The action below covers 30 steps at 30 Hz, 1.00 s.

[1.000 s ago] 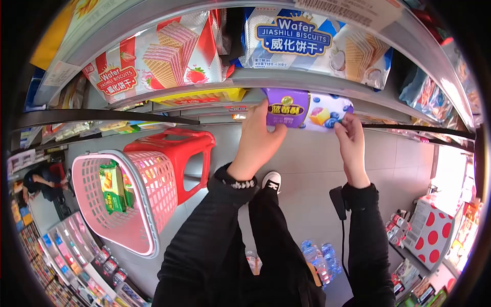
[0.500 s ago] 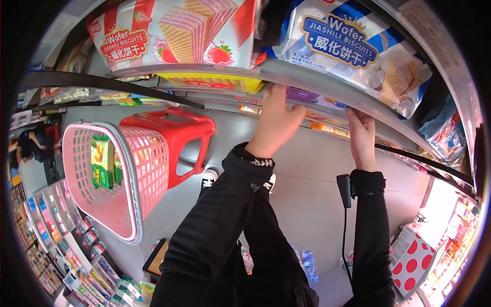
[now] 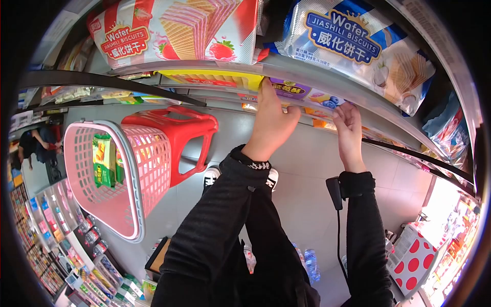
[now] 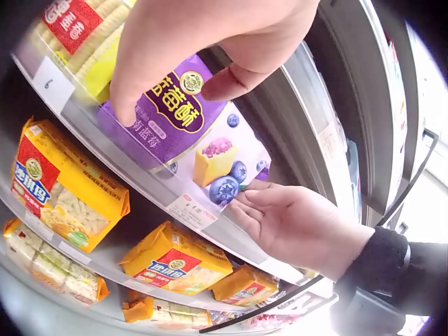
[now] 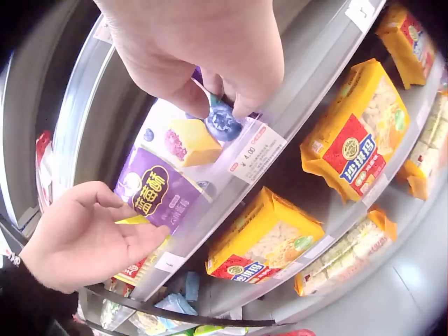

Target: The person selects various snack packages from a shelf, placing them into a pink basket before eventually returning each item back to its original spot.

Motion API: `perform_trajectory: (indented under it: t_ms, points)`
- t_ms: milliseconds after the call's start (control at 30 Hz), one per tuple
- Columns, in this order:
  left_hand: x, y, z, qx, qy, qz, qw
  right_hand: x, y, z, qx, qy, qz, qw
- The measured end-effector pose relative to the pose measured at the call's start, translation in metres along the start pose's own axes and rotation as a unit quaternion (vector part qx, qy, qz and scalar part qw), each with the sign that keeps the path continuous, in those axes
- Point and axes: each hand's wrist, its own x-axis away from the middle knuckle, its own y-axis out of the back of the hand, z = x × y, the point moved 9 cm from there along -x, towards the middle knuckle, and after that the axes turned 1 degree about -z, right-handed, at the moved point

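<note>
A purple and white packet of blueberry pastries point(image 3: 289, 88) lies on a shelf below the wafer packets, its printed front facing out. At its left end is my left hand point(image 3: 273, 123), fingers nearly straight against the edge and thumb spread apart; the left wrist view shows that thumb over the packet's front. My right hand point(image 3: 350, 135) pinches the right end by the printed blueberries, fingers curled at the corner in the right wrist view. A yellow packet point(image 3: 215, 79) sits directly left of the purple one. A price tag point(image 5: 257, 152) is on the shelf edge beneath it.
Strawberry wafers point(image 3: 179, 33) and blue wafers point(image 3: 353, 51) fill the shelf above. Orange packets point(image 4: 175, 259) stand on lower shelves. To the left, a pink basket point(image 3: 153, 169) holding green packets is by a red stool point(image 3: 192, 133). A person point(image 3: 38, 143) is at far left.
The pastry packet went from being held in front of the shelves by both hands to lying on the lower shelf. Over the last half second my right hand shifted slightly left.
</note>
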Motion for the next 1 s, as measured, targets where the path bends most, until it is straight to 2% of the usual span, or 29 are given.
perform_trajectory:
  t_ms: [200,400,633,700,833,900,933,1000]
  points:
    - [-0.003,0.015,0.004,-0.008,-0.012,-0.062,0.998,0.002,-0.02,-0.002,-0.017,-0.015,0.033,0.999]
    - [-0.008,0.025,0.002,0.064,-0.016,-0.054,0.996,0.002,-0.032,-0.003,-0.022,-0.007,0.051,0.998]
    - [-0.002,0.033,0.005,-0.002,-0.024,-0.052,0.998,0.004,-0.026,0.002,-0.012,-0.037,0.041,0.998]
    - [0.003,0.029,0.007,-0.008,-0.003,-0.009,1.0,0.004,-0.024,0.003,-0.007,-0.037,0.033,0.999]
    - [0.025,0.034,0.006,0.018,0.024,-0.002,1.0,0.008,-0.027,0.008,-0.009,-0.023,0.042,0.999]
    - [0.043,0.043,0.002,-0.136,-0.016,-0.03,0.99,0.019,-0.018,0.009,0.039,-0.035,-0.007,0.999]
    - [0.052,0.05,-0.007,-0.137,-0.017,-0.032,0.99,0.027,-0.016,0.007,0.053,-0.037,-0.016,0.998]
    - [0.077,0.046,-0.004,-0.083,0.088,0.101,0.988,0.05,-0.02,0.004,0.084,-0.054,-0.004,0.995]
